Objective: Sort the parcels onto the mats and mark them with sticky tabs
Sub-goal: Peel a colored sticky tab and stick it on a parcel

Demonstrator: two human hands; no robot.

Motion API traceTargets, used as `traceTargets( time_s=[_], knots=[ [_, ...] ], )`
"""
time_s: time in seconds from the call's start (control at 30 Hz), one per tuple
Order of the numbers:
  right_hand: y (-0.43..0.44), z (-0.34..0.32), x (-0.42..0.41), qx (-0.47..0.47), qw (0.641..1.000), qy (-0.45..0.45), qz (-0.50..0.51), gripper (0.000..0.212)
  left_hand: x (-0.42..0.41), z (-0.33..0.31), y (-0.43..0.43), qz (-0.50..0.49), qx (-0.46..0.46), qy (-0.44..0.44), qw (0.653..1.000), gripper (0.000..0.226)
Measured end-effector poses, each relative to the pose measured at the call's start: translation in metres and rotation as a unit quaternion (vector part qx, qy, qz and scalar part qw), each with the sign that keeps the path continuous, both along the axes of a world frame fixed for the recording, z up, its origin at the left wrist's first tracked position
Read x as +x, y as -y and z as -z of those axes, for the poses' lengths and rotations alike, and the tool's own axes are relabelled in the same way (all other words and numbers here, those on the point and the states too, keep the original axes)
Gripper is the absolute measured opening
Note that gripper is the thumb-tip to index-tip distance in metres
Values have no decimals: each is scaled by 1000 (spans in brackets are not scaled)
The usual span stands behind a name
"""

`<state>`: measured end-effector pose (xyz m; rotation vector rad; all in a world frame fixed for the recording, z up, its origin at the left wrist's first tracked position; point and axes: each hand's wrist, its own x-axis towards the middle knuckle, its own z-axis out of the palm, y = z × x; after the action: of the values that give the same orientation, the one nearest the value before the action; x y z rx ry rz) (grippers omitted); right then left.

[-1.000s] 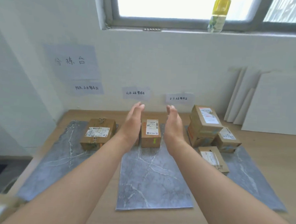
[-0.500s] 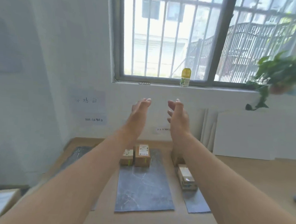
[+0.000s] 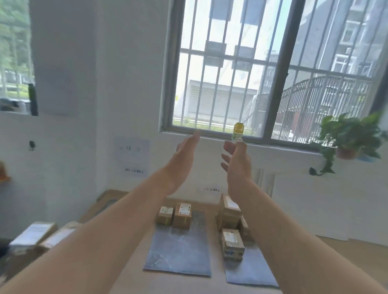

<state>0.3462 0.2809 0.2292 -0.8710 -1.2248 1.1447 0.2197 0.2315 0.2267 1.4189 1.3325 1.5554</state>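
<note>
Both arms stretch forward, raised well above the table. My left hand (image 3: 183,155) and my right hand (image 3: 237,162) face each other with straight fingers and hold nothing. Below them a grey marbled middle mat (image 3: 178,251) carries two cardboard parcels (image 3: 182,216) at its far end. The right mat (image 3: 249,273) carries a stack of several parcels (image 3: 229,212) and a nearer parcel (image 3: 231,244). My left forearm hides the left mat.
A wooden table (image 3: 351,256) stands against a white wall with paper labels (image 3: 131,156). A yellow bottle (image 3: 238,131) stands on the windowsill, a potted plant (image 3: 348,141) at its right. More boxes (image 3: 33,235) lie low at the left. White boards (image 3: 320,207) lean at the back right.
The view has tilted up and pulled back from the table. Both hands have risen from beside the middle parcel to windowsill height, still empty and facing each other.
</note>
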Motion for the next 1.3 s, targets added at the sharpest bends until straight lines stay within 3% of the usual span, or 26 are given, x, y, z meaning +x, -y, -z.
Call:
traceTargets(
  time_s=[0.17, 0.47, 0.63, 0.77, 0.93, 1.07, 1.2, 1.3],
  knots=[
    [36, -19, 21, 16, 1000, -9, -9, 36, 15, -14, 39, 9, 20, -10, 1000, 77],
    [76, -55, 35, 31, 999, -35, 1, 49, 25, -48, 72, 36, 16, 7, 999, 77],
    [88, -59, 18, 32, 999, -40, -4, 41, 7, -53, 82, 31, 15, 8, 999, 80],
    [101, -45, -14, 41, 998, -34, -29, 30, -18, -45, 93, 14, 24, 16, 999, 79],
    [110, -12, -77, 14, 995, -6, -94, 34, -63, -25, 129, -53, 7, 38, 998, 73],
    [129, 21, -139, -7, 990, 3, -141, 35, -101, -4, 171, -102, -6, 35, 994, 48],
    [151, 58, -200, -34, 985, 20, -171, 38, -150, 24, 205, -135, -19, 51, 989, 51],
    [169, 79, -246, -57, 982, 28, -176, 38, -207, 44, 224, -149, -58, 78, 984, 67]
  ],
)
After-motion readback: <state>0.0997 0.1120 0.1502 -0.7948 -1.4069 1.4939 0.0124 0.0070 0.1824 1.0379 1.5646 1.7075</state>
